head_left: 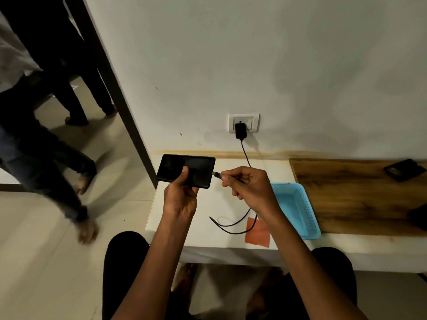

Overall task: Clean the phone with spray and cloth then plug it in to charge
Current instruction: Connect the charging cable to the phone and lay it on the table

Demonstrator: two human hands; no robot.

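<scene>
My left hand holds a black phone flat above the white table, thumb on its dark screen. My right hand pinches the plug end of a black charging cable; the metal tip sits right at the phone's right end, and I cannot tell whether it is inside the port. The cable loops over the table and runs up to a black adapter plugged into a white wall socket. An orange cloth lies flat on the table under my right forearm. No spray bottle is in view.
A light blue plastic basket stands right of my right hand. A wooden board at the right carries a dark object. A person's legs move across the floor at the left, beside a dark door frame.
</scene>
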